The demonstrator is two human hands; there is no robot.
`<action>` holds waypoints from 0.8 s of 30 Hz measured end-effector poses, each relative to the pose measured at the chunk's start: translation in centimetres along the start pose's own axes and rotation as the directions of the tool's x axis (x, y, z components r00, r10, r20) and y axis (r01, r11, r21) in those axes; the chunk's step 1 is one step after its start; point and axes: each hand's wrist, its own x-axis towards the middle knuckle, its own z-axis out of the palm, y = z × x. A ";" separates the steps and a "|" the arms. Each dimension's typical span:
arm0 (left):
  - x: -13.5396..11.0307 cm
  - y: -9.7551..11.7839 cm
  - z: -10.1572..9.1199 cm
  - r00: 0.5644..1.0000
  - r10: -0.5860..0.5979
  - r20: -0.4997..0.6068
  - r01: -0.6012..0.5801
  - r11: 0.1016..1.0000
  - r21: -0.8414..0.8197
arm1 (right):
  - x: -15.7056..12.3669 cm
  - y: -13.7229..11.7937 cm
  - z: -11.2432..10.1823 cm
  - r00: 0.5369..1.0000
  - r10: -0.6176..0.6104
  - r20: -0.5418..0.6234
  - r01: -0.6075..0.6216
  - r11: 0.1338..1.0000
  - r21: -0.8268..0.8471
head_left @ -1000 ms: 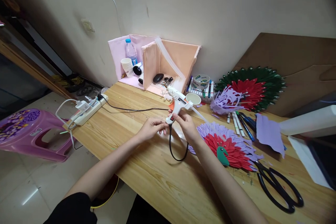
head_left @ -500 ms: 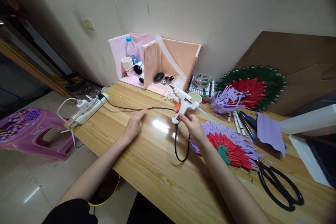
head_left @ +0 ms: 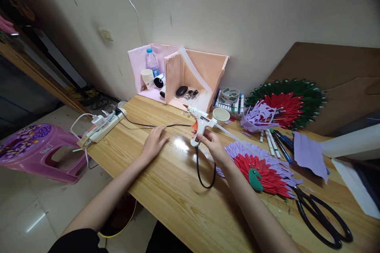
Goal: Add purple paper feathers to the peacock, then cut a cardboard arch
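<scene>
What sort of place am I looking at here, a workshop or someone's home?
Most likely a home craft corner. On the wooden table lie a paper peacock, markers and black scissors, and the right hand holds a glue gun.

I see soft, even indoor light, fairly bright. A glare patch shines on the varnished table (head_left: 181,144), another on the floor tiles (head_left: 33,221). The corners darken, the wide lens bends the edges, and mid-frame is sharp.
</scene>
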 end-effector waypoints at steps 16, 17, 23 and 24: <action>-2.3 4.8 1.8 0.820 0.358 0.446 -0.401 0.916 0.001 | 0.1 -0.5 -0.3 0.998 0.007 0.070 -0.005 1.000 -0.027; -1.8 4.3 1.9 0.866 0.283 0.412 -0.336 0.940 0.060 | 0.1 -0.5 -0.3 0.997 0.007 0.075 -0.005 0.999 -0.032; -0.3 1.8 2.6 0.980 0.082 0.180 -0.077 0.997 -0.032 | 0.1 -0.3 -0.5 0.996 0.018 0.084 -0.013 0.998 -0.059; -0.3 1.5 2.7 0.986 0.080 0.144 -0.069 0.994 -0.079 | 0.1 -0.3 -0.5 0.996 0.024 0.085 -0.020 0.998 -0.056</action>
